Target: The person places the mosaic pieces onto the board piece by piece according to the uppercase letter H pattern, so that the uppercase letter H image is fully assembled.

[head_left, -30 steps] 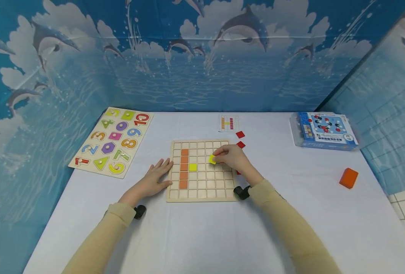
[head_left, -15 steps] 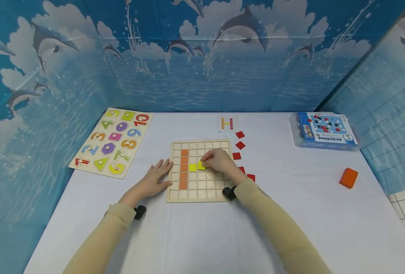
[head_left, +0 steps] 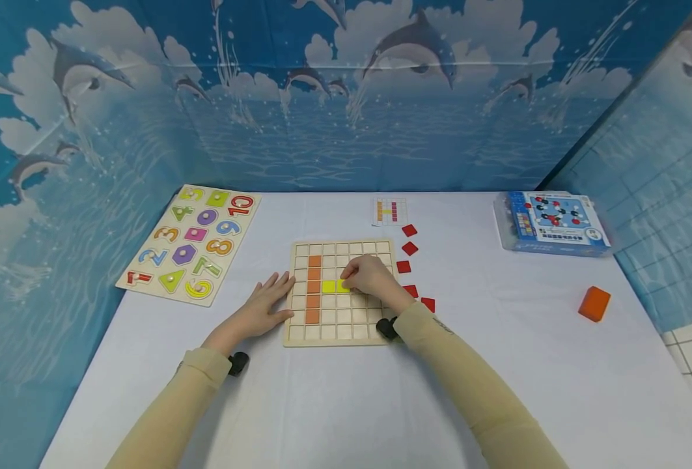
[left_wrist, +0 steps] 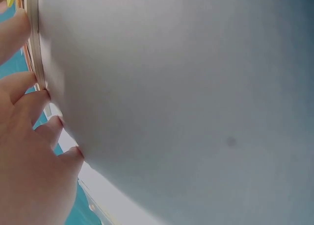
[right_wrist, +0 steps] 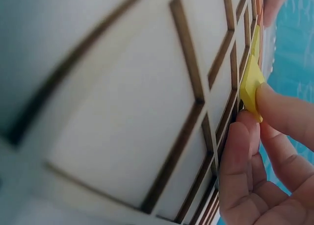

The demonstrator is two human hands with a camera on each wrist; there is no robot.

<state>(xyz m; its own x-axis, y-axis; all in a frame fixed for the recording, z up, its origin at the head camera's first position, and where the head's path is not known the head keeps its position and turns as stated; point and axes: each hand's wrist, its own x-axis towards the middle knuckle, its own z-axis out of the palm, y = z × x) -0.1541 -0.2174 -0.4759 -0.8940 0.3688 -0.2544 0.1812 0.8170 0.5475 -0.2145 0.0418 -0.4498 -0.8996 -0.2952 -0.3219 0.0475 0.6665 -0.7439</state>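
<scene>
A wooden grid board (head_left: 346, 332) lies on the white table. Several orange tiles (head_left: 313, 301) form a column in its left part, and one yellow tile (head_left: 328, 286) lies flat beside them. My right hand (head_left: 373, 281) pinches a second yellow tile (right_wrist: 251, 87) at the square just right of the first. In the right wrist view this tile is tilted a little, its near edge under the thumb, while other fingertips touch the board. My left hand (head_left: 256, 310) rests with spread fingers against the board's left edge; the left wrist view shows its fingertips (left_wrist: 73, 154) down on the tabletop.
Several red tiles (head_left: 410, 248) lie along the board's right side. Behind the board is a small pattern card (head_left: 389, 212). A number puzzle (head_left: 190, 244) lies at left. At right are a blue boxed set (head_left: 556, 223) and an orange block (head_left: 594, 304).
My right hand has moved left and slightly toward me with the yellow tile, lowering it beside the first yellow one. More red tiles are uncovered. The left hand stays put.
</scene>
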